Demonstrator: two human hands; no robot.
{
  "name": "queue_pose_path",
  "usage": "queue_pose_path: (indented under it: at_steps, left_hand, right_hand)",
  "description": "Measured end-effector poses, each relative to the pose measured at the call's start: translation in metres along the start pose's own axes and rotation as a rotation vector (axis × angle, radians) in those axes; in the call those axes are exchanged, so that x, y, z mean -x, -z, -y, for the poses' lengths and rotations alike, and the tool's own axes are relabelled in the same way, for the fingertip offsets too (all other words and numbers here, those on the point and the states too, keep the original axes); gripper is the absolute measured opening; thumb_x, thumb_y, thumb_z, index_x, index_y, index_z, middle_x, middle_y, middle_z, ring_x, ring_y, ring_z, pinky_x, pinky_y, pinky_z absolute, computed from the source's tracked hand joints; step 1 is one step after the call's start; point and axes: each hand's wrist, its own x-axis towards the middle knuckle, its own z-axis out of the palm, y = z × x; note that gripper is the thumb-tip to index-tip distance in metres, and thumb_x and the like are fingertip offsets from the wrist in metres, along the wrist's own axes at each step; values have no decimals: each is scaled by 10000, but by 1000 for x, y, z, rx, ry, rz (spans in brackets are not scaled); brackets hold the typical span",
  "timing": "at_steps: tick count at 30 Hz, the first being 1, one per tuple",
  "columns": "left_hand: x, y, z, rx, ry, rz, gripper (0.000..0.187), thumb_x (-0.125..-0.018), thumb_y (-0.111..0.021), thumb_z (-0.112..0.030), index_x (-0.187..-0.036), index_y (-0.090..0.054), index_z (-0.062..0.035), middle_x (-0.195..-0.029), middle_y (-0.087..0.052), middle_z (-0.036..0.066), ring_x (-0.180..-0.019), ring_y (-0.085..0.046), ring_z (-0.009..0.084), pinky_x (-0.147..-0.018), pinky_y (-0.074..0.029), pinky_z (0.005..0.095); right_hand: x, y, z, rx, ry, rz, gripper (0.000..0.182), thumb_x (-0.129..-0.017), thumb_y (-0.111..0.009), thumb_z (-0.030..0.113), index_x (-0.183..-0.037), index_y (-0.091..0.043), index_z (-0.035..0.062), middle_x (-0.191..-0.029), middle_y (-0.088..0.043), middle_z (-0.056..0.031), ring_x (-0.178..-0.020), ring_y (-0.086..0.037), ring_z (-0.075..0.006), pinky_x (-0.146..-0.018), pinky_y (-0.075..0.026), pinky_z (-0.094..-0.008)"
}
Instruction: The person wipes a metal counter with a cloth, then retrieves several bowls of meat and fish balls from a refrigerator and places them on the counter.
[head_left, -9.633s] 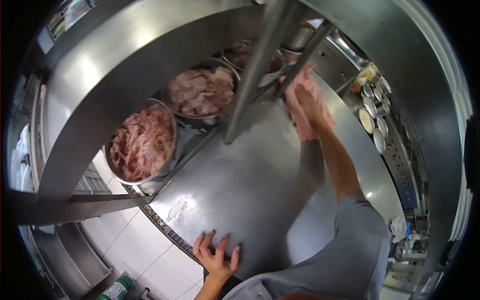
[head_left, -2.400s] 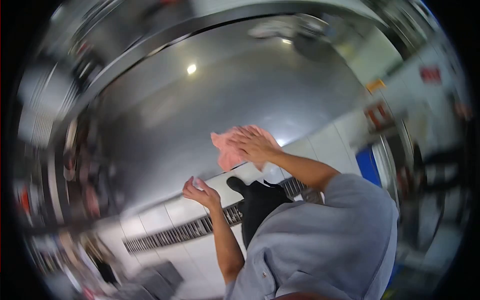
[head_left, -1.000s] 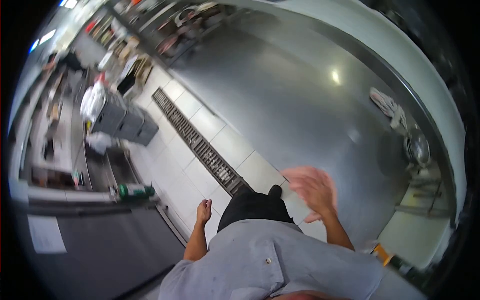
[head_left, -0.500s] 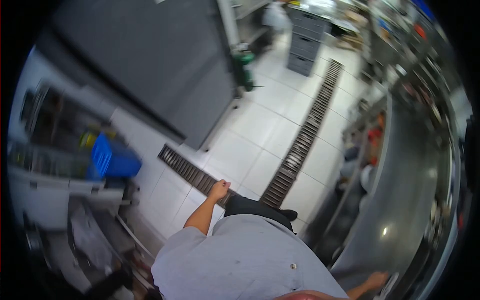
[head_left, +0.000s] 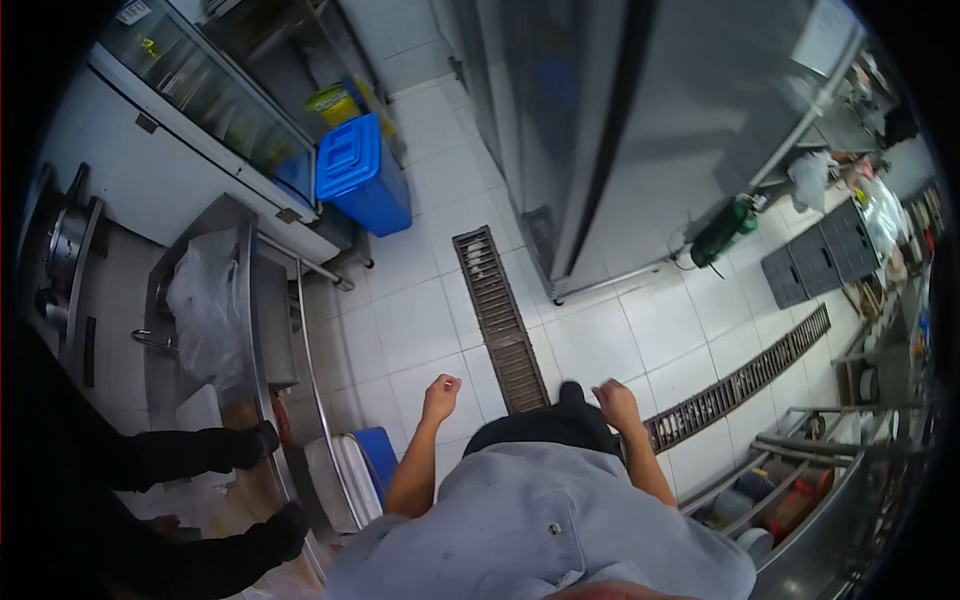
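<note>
My left hand (head_left: 441,398) hangs over the white tiled floor, left of the dark floor drain grate (head_left: 500,330). Its fingers are curled in loosely, and no object shows in them. On the other side of my body is my right hand (head_left: 616,402), also curled with nothing visible in it. It hovers close to the near end of a second drain grate (head_left: 740,384). Neither hand touches anything. Below them are my dark trousers and one dark shoe (head_left: 571,392).
A lidded blue bin (head_left: 365,185) stands by a glass-door fridge (head_left: 215,95). A large grey cabinet (head_left: 680,130) rises ahead, with a green cylinder (head_left: 722,232) and stacked grey crates (head_left: 815,255) beyond. Left, a person's dark sleeves (head_left: 190,460) reach over a steel counter.
The view has swung left, bringing the blue bin, sink and the other person into sight. My right hand has come away from the steel counter to my front. My left hand stays curled.
</note>
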Motion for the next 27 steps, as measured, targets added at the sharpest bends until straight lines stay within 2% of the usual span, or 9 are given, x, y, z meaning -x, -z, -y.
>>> queue_pose_path:
  at_steps: [4, 8, 9, 10, 11, 16, 19, 22, 27]
  left_hand:
    - [-33, -1, 46, 302, 67, -89, 258, -871, -612, -327, -905, -624, -72, -704, -626, 86, -638, -594, 175, -613, -474, 311]
    - [-45, 11, 92, 412, 385, -52, 314, -877, -597, -324, -938, -588, -16, -706, -605, 67, -585, -555, 134, -511, -448, 284]
    - [-54, -23, 184, 46, -217, -258, 242, -862, -597, -240, -917, -594, -5, -639, -586, 77, -563, -566, 160, -511, -458, 305]
    - [-37, -1, 142, 548, 516, -167, 205, -877, -550, -237, -838, -573, -37, -612, -557, 72, -539, -561, 195, -491, -457, 360]
    - [-27, 9, 138, 535, 678, -126, 206, -876, -542, -248, -854, -578, -46, -633, -566, 86, -560, -566, 214, -510, -460, 373]
    - [-33, -4, 175, 63, 597, -68, 243, -874, -503, -301, -935, -606, -90, -742, -610, 159, -661, -592, 312, -607, -477, 435]
    - [-77, -11, 160, -417, 232, -98, 283, -873, -479, -333, -984, -622, -116, -806, -637, 203, -722, -607, 371, -665, -487, 473]
    - [-135, -3, 148, -130, 433, 31, 305, -876, -472, -332, -995, -630, -100, -853, -637, 210, -782, -609, 364, -701, -491, 467]
    - [-276, 60, 157, -164, 306, 240, 341, -880, -460, -330, -1013, -642, -74, -929, -638, 222, -883, -611, 352, -761, -497, 459]
  right_hand:
    - [-136, 10, 86, -53, 296, 150, 310, -833, -601, 207, -1088, -576, 33, -1009, -579, -189, -912, -591, -379, -786, -491, -442]
    - [-296, -1, 143, -139, 435, 175, 375, -811, -607, 178, -1139, -554, 4, -1026, -576, -210, -941, -571, -391, -826, -469, -444]
    - [-332, 8, 167, -228, 434, 165, 437, -808, -614, 179, -1193, -514, -3, -1042, -567, -224, -963, -559, -392, -844, -455, -444]
    - [-381, 12, 183, -224, 436, 116, 464, -809, -619, 188, -1212, -496, -6, -1065, -559, -231, -991, -550, -390, -870, -443, -438]
    - [-426, 10, 196, -228, 432, 80, 492, -810, -624, 197, -1232, -479, -10, -1089, -551, -239, -1019, -541, -387, -896, -432, -432]
    - [-665, 117, 299, -334, 324, -491, 605, -762, -664, 223, -1243, -450, -75, -1229, -463, -294, -1119, -470, -419, -985, -380, -416]
    - [-759, 196, 341, -241, 153, -874, 737, -765, -641, 215, -1307, -301, -151, -1289, -397, -337, -1217, -398, -435, -1061, -307, -415]
    - [-823, 238, 342, -283, -52, -931, 794, -723, -667, 245, -1281, -285, -170, -1276, -380, -361, -1215, -381, -458, -1065, -299, -425]
    - [-847, 252, 312, -12, -105, -1115, 575, -682, -684, 219, -1068, -441, -130, -1111, -471, -321, -1058, -482, -455, -954, -385, -463]
